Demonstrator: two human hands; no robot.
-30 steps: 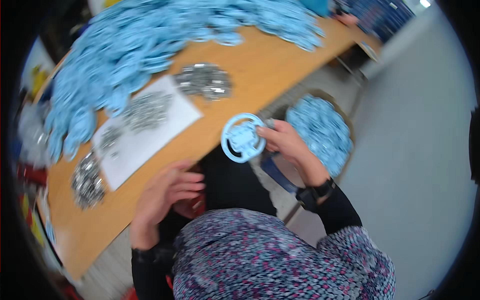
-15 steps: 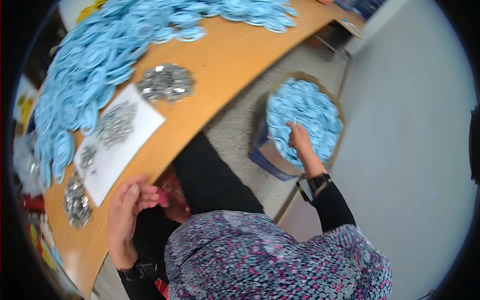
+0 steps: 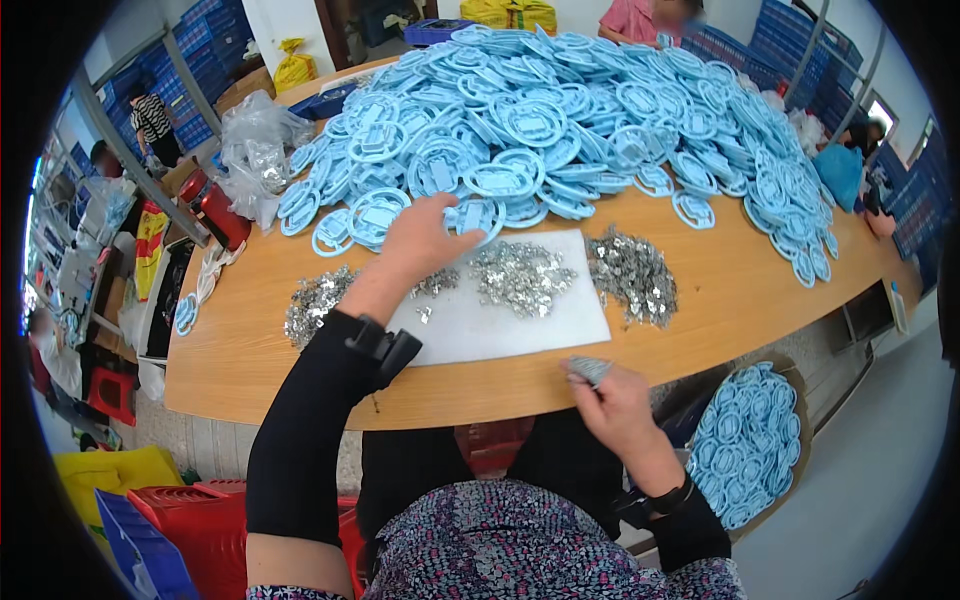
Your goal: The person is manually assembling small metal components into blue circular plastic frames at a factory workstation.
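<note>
A large heap of light-blue oval plastic pieces (image 3: 530, 120) covers the far part of the table. My left hand (image 3: 420, 240) reaches to the near edge of the heap, thumb and fingers apart, beside a blue oval piece (image 3: 478, 216); whether the fingertips touch it I cannot tell. By the table's front edge, my right hand (image 3: 618, 408) is closed on a small grey ribbed piece (image 3: 590, 370). A white sheet (image 3: 480, 340) carries small silver metal parts (image 3: 525, 280). More silver parts lie in a right pile (image 3: 635, 278) and a left pile (image 3: 315, 305), partly behind my left forearm.
A box (image 3: 800, 440) full of blue pieces stands on the floor to my right. Clear plastic bags (image 3: 260, 140) and a red canister (image 3: 212, 208) are at the left. Red stools (image 3: 195, 520) stand low left. Other people are beyond the table.
The view has turned left toward the table. My right hand has come from the floor box to the table's edge, now gripping the grey piece. My left hand has moved forward to the heap.
</note>
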